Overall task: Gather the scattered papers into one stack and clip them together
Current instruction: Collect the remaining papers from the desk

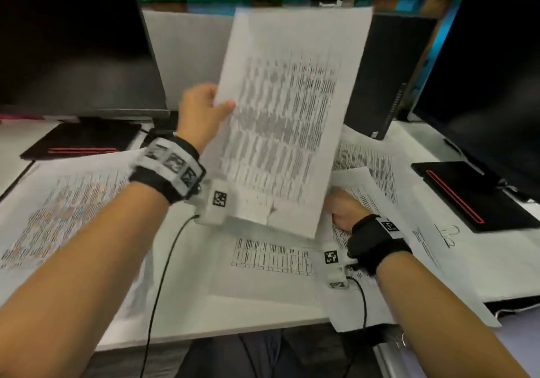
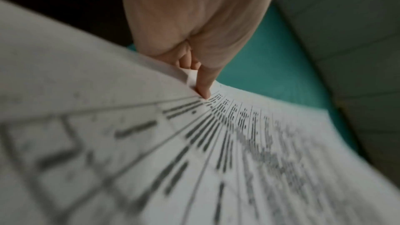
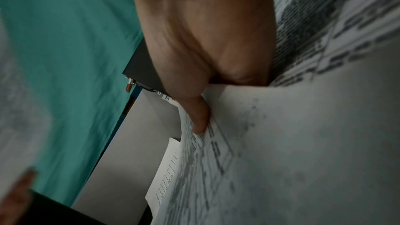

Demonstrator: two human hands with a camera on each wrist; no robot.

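My left hand (image 1: 217, 106) holds a printed sheet (image 1: 286, 120) raised above the desk, pinching its left edge with the thumb on the front; the left wrist view shows that thumb (image 2: 205, 85) pressed on the sheet (image 2: 238, 160), which is blurred. My right hand (image 1: 340, 209) is low at the right, partly under the raised sheet, and pinches the edge of another printed sheet (image 1: 371, 190) lying on the desk. In the right wrist view its thumb (image 3: 199, 119) lies on top of that sheet (image 3: 303, 160). More sheets lie scattered: one with coloured print (image 1: 58, 211) at the left, one with a table (image 1: 271, 258) in front.
Dark monitors stand at the left (image 1: 73, 41) and right (image 1: 491, 85), each on a black base with a red stripe (image 1: 467, 199). A black computer case (image 1: 388, 70) stands behind the papers. A small wire clip (image 1: 448, 236) lies on paper at the right. The desk's front edge (image 1: 204, 331) is near.
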